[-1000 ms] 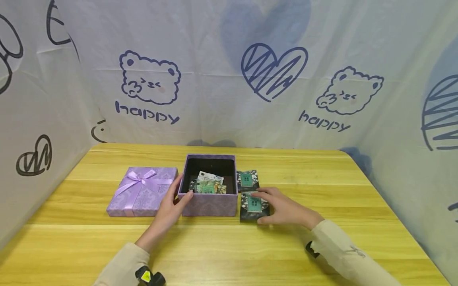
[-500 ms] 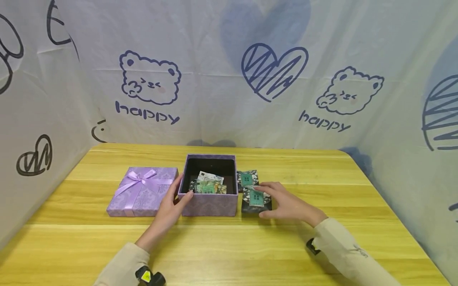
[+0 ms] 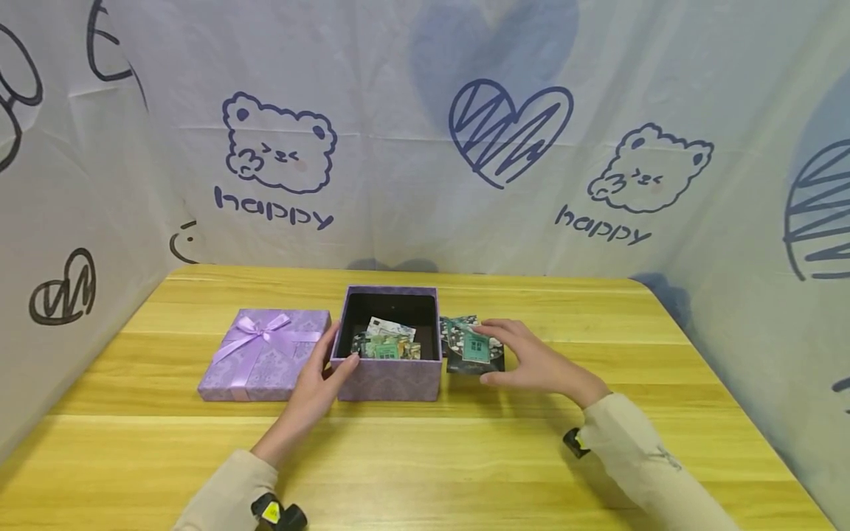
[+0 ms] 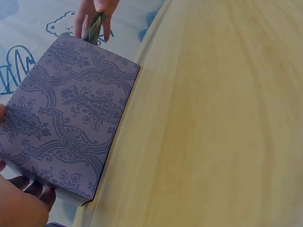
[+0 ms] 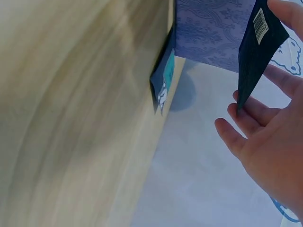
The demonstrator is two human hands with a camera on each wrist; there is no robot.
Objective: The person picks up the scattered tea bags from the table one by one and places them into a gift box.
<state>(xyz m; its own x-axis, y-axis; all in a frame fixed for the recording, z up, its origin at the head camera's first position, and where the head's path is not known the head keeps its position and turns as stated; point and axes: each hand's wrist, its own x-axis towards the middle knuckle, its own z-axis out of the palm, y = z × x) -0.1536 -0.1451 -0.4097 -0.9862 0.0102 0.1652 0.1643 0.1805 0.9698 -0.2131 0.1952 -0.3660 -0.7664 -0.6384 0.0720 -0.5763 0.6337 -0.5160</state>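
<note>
Desk (image 3: pixel 425 457) room lies mostly on your near side, a broad bare stretch of yellow wood between your sleeves and the open purple box (image 3: pixel 388 380); to your right the top runs bare to its rounded far corner, and printed cloth walls close in the left, back and right edges. The box sits at mid-desk with its bowed lid (image 3: pixel 264 354) lying flat just beside its left wall. Your left hand (image 3: pixel 312 391) rests against the box's near-left corner, thumb hooked over the rim, fingers loosely laid along the outer wall; its grip is relaxed rather than clamped. Your right hand (image 3: pixel 531 361) holds a dark sachet (image 3: pixel 473 354) with a teal label, lifted off the wood just beside the box's right wall, thumb below and fingers above; the grip is pinched on the packet's edges. The right wrist view shows that packet (image 5: pixel 258 52) edge-on between your fingertips (image 5: pixel 246 111), barcode side toward the camera. A second sachet (image 5: pixel 162 82) lies on the desk against the box's right wall. Inside the box lie several more packets (image 3: pixel 387 345).
</note>
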